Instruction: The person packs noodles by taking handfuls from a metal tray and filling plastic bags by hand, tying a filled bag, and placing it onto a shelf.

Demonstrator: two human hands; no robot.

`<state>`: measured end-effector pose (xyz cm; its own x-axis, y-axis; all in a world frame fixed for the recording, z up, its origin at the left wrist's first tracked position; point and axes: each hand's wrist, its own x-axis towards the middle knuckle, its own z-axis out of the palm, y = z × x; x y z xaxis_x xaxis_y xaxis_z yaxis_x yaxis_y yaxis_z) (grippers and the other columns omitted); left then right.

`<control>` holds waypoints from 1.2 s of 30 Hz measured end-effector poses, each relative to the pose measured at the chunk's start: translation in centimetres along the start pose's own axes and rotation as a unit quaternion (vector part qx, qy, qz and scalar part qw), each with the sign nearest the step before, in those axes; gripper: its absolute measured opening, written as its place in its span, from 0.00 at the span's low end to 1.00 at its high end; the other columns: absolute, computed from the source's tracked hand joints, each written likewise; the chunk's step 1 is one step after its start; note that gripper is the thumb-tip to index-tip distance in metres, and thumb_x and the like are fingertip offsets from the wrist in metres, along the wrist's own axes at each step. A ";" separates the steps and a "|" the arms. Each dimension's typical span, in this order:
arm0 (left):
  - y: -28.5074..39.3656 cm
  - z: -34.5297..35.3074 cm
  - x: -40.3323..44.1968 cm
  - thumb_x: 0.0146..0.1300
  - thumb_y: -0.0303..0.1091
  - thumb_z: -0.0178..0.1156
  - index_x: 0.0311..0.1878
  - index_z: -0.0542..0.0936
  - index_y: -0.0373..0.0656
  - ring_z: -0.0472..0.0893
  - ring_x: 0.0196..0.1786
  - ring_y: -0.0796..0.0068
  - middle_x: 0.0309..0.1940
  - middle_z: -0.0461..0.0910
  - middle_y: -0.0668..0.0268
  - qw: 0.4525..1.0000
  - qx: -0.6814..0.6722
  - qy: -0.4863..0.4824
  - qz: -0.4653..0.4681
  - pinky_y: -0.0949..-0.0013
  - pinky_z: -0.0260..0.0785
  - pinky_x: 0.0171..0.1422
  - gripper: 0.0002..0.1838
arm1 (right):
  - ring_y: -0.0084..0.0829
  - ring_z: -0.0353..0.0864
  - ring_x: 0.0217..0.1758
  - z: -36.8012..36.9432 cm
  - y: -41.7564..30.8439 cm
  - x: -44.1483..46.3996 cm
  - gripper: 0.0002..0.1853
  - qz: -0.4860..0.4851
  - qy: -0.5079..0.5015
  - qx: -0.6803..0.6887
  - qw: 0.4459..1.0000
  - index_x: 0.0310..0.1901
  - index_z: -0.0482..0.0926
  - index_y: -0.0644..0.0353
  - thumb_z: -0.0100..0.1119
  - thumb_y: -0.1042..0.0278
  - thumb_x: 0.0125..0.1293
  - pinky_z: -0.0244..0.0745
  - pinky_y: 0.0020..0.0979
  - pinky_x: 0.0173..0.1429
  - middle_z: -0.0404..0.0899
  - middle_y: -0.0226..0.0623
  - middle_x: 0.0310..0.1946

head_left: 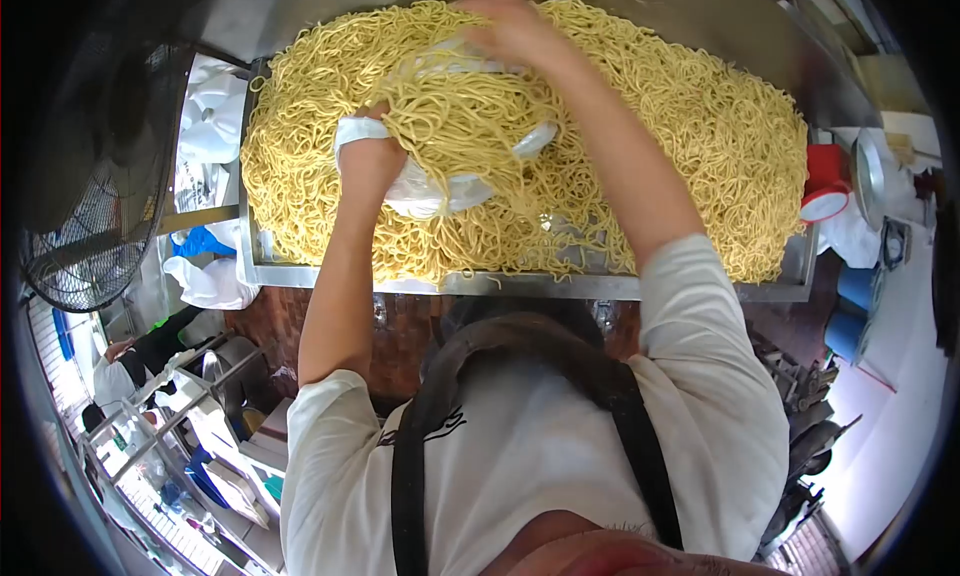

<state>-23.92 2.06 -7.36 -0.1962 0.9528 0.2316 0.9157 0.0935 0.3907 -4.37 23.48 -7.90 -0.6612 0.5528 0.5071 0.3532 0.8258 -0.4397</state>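
A deep layer of yellow noodles (690, 146) fills a wide metal tray (600, 286) in front of me. Above that layer a white plastic bag (440, 194) lies spread open, heaped with noodles. My left hand (372, 161) is closed on the bag's left edge, and part of the white plastic folds over the hand. Beyond the heap, at the far side of the bag, my right hand (510, 28) is smeared by motion. Its fingers are too blurred to show whether they hold anything.
On the left stand a wire-guarded fan (95, 226) and white plastic bags (212, 116). A red container (825, 176) and blue tubs (850, 311) are to the right. Pans (815, 444) hang lower right. Another person (125, 371) is at the lower left, near a metal rack.
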 end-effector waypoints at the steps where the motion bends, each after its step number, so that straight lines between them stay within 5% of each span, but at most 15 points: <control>1: -0.2 0.3 0.1 0.49 0.34 0.67 0.39 0.81 0.42 0.80 0.40 0.49 0.34 0.82 0.53 1.000 -0.010 -0.001 0.004 0.55 0.73 0.46 0.13 | 0.46 0.73 0.62 2.1 -1.8 1.5 0.19 -0.082 -0.004 0.019 0.996 0.55 0.80 0.56 0.55 0.55 0.68 0.68 0.41 0.66 0.78 0.45 0.56; 4: -2.0 1.2 -0.7 0.50 0.34 0.66 0.44 0.82 0.42 0.80 0.40 0.50 0.35 0.82 0.53 1.000 -0.016 -0.002 0.023 0.56 0.73 0.47 0.16 | 0.44 0.73 0.62 3.2 -3.3 0.5 0.21 0.110 -0.320 0.101 0.936 0.56 0.78 0.59 0.51 0.53 0.73 0.68 0.40 0.66 0.77 0.44 0.56; 6: -2.9 1.5 -0.7 0.50 0.33 0.67 0.47 0.82 0.42 0.81 0.40 0.50 0.35 0.82 0.53 0.998 0.008 0.007 0.055 0.57 0.73 0.47 0.19 | 0.44 0.72 0.61 0.7 -4.4 -4.4 0.24 0.040 -0.155 0.037 0.986 0.56 0.78 0.61 0.52 0.49 0.71 0.66 0.38 0.67 0.75 0.44 0.58; 11: -1.2 0.9 0.0 0.47 0.27 0.65 0.58 0.78 0.40 0.78 0.55 0.54 0.52 0.80 0.52 0.972 -0.129 -0.087 -0.178 0.61 0.71 0.57 0.30 | 0.53 0.66 0.64 0.5 -9.5 -18.5 0.48 0.152 -0.120 -0.072 0.978 0.72 0.56 0.64 0.64 0.40 0.60 0.58 0.53 0.70 0.68 0.55 0.60; 13: 3.5 -2.0 1.3 0.45 0.26 0.67 0.61 0.76 0.40 0.77 0.57 0.53 0.55 0.78 0.51 0.990 -0.125 -0.036 -0.057 0.60 0.70 0.60 0.33 | 0.60 0.61 0.67 3.0 -11.2 -20.2 0.52 0.160 -0.034 -0.068 0.984 0.74 0.49 0.64 0.65 0.43 0.59 0.52 0.57 0.72 0.64 0.61 0.62; 16: 11.1 -4.4 1.7 0.44 0.27 0.71 0.66 0.71 0.42 0.75 0.61 0.51 0.62 0.73 0.51 0.968 -0.022 -0.022 0.250 0.56 0.65 0.67 0.40 | 0.57 0.68 0.61 3.0 -9.9 -19.6 0.39 0.183 -0.014 -0.052 0.982 0.69 0.62 0.62 0.64 0.52 0.60 0.62 0.52 0.68 0.69 0.57 0.58; 18: 13.0 -0.2 0.6 0.47 0.31 0.70 0.67 0.69 0.44 0.77 0.60 0.51 0.58 0.76 0.51 0.949 -0.007 -0.075 0.307 0.54 0.63 0.69 0.40 | 0.54 0.73 0.55 0.2 -7.9 -17.7 0.28 0.136 -0.088 0.066 0.985 0.63 0.70 0.60 0.62 0.62 0.61 0.69 0.48 0.61 0.72 0.53 0.54; 19: 13.2 0.7 0.8 0.48 0.32 0.70 0.67 0.69 0.45 0.77 0.59 0.51 0.57 0.77 0.51 0.950 -0.011 -0.117 0.288 0.55 0.62 0.70 0.40 | 0.53 0.75 0.52 -1.5 -7.3 -17.0 0.24 0.109 -0.125 0.125 0.978 0.59 0.73 0.59 0.60 0.67 0.61 0.72 0.45 0.58 0.74 0.51 0.52; 22: 13.9 2.2 1.5 0.49 0.34 0.70 0.67 0.70 0.46 0.78 0.58 0.50 0.54 0.80 0.50 0.952 -0.036 -0.275 0.130 0.59 0.59 0.73 0.38 | 0.49 0.78 0.44 -4.4 -6.9 -16.1 0.18 0.140 -0.017 0.116 0.983 0.51 0.78 0.57 0.60 0.78 0.57 0.76 0.42 0.50 0.78 0.47 0.45; 25: 12.0 2.1 1.7 0.51 0.38 0.68 0.63 0.75 0.44 0.81 0.52 0.51 0.46 0.83 0.49 0.936 -0.058 -0.346 -0.009 0.59 0.69 0.62 0.33 | 0.45 0.81 0.45 -2.6 -4.4 -17.5 0.16 0.241 0.097 0.017 0.965 0.53 0.78 0.55 0.58 0.78 0.62 0.76 0.40 0.50 0.82 0.47 0.44; 26: 11.5 1.5 1.6 0.51 0.39 0.68 0.61 0.76 0.43 0.82 0.51 0.51 0.45 0.83 0.48 0.949 -0.036 -0.314 -0.012 0.59 0.70 0.59 0.32 | 0.44 0.82 0.45 -1.9 -2.7 -17.8 0.16 0.260 0.150 -0.013 0.954 0.53 0.78 0.55 0.58 0.77 0.63 0.76 0.39 0.50 0.82 0.48 0.44; 29: 9.6 -0.7 1.4 0.51 0.42 0.68 0.58 0.79 0.41 0.82 0.48 0.50 0.43 0.83 0.47 0.971 0.028 -0.238 -0.026 0.59 0.73 0.52 0.29 | 0.45 0.84 0.43 -4.4 -0.2 -17.5 0.20 0.405 0.093 0.048 0.908 0.57 0.77 0.54 0.58 0.73 0.62 0.78 0.41 0.49 0.83 0.48 0.45; 34: 6.4 -1.0 1.3 0.53 0.40 0.64 0.51 0.81 0.38 0.83 0.41 0.48 0.36 0.84 0.48 0.984 0.053 -0.168 -0.028 0.55 0.75 0.47 0.23 | 0.49 0.84 0.42 -6.0 7.5 -17.5 0.13 0.408 0.211 -0.022 0.888 0.47 0.82 0.60 0.58 0.74 0.61 0.79 0.40 0.46 0.84 0.53 0.41; 36: 8.3 -2.3 2.0 0.53 0.39 0.63 0.54 0.80 0.38 0.83 0.44 0.48 0.39 0.83 0.46 0.975 0.050 -0.209 -0.049 0.55 0.74 0.49 0.25 | 0.49 0.85 0.42 -5.5 16.4 -20.1 0.12 0.584 0.247 0.082 0.769 0.45 0.81 0.65 0.58 0.74 0.61 0.79 0.40 0.46 0.83 0.55 0.40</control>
<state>-17.52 4.08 -1.65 -0.1432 0.9706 -0.1937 0.9333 0.1975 0.2998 18.39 26.55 -21.20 0.3898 0.9150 -0.1035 0.3997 -0.2694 -0.8762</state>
